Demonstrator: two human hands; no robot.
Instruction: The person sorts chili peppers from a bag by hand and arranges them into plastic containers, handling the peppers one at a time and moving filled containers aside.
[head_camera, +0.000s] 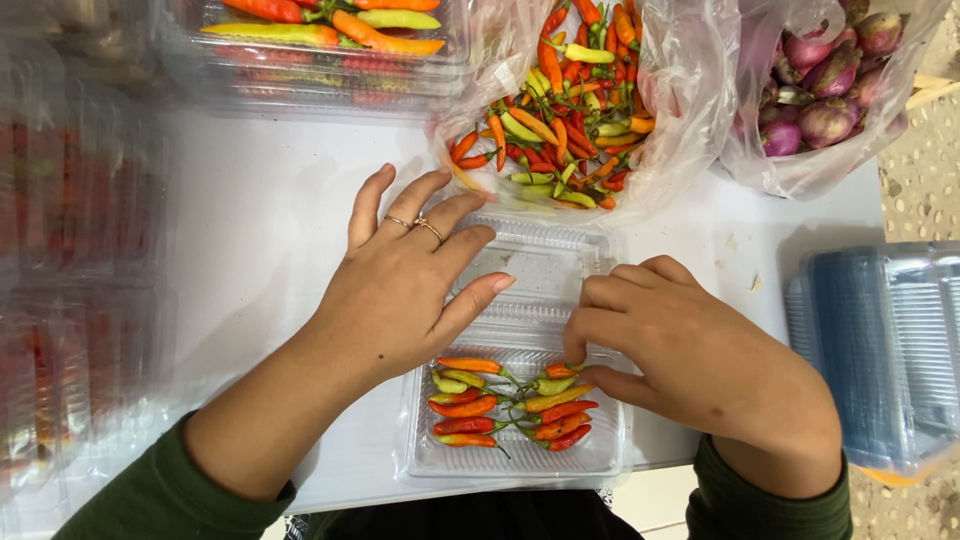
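Both hands are down on a clear plastic clamshell container (520, 400) lying open on the white table (260, 200), right at the near edge in front of the person. The lower half holds a small heap of chillies (510, 405), red, orange and yellow-green, stems pointing mostly toward the middle. The hinged lid (540, 270) lies flat beyond it, empty.

The left hand (400, 290) is spread wide, fingers fanned, palm resting over the left part of the lid and its thumb reaching across the ribbed plastic; 2 rings show on 1 finger. It holds nothing, it only presses. The right hand (690, 350) is curled narrow, fingers tucked under near the hinge line on the right side, fingertips touching the plastic close to the chillies. Whether it pinches anything I cannot tell; the fingertips are hidden.

This container looks thin and springy: light, easily buckled, likely to crackle and pop back if let go. My judgement is that the rim and the corners by the hinge are the safe places to take it, with the flat of a hand steadying the lid. The chillies are light, smooth-skinned and would roll loose if the tray tips.

Beyond the lid, an open plastic bag of chillies (570, 110) spills toward the container. To its right, a bag of shallots (820, 90). Top left, a filled container (330, 40); far right, a stack of empty containers (880, 340).
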